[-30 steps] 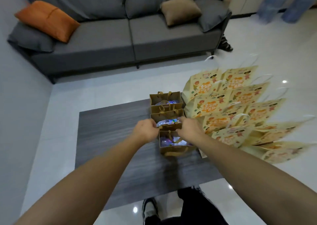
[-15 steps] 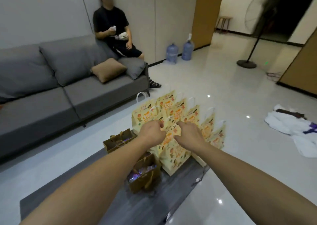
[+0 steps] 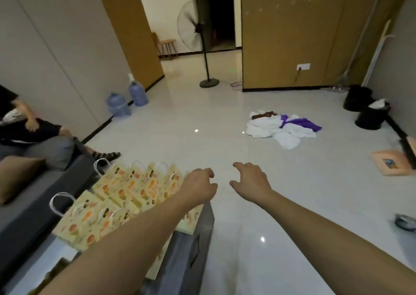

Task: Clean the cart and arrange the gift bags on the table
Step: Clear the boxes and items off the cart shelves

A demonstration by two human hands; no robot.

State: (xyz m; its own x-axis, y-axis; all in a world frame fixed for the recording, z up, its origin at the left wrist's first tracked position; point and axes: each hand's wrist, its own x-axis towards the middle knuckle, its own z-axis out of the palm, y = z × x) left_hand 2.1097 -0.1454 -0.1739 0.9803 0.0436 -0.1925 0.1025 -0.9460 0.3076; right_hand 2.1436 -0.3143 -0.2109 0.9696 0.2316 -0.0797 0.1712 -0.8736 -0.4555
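Note:
Several yellow printed gift bags [image 3: 126,195] with white handles stand packed together on the dark grey table [image 3: 193,249] at the lower left. My left hand [image 3: 199,185] hovers over the right end of the bags with loosely curled fingers and holds nothing. My right hand [image 3: 251,180] hangs over the white floor beside it, fingers relaxed and empty. The brown gift bags and the cart are out of view.
A person [image 3: 27,126] sits on the grey sofa [image 3: 33,189] at left. Two water jugs [image 3: 127,99] stand by the wall. A standing fan [image 3: 202,47], a heap of white and purple cloth [image 3: 281,128], black bins [image 3: 364,108] and an orange cushion [image 3: 391,164] lie about the floor.
My view has swung right, from the table and sofa toward the open room. Both hands have let go of the gift bags and now hang empty past the table's right edge.

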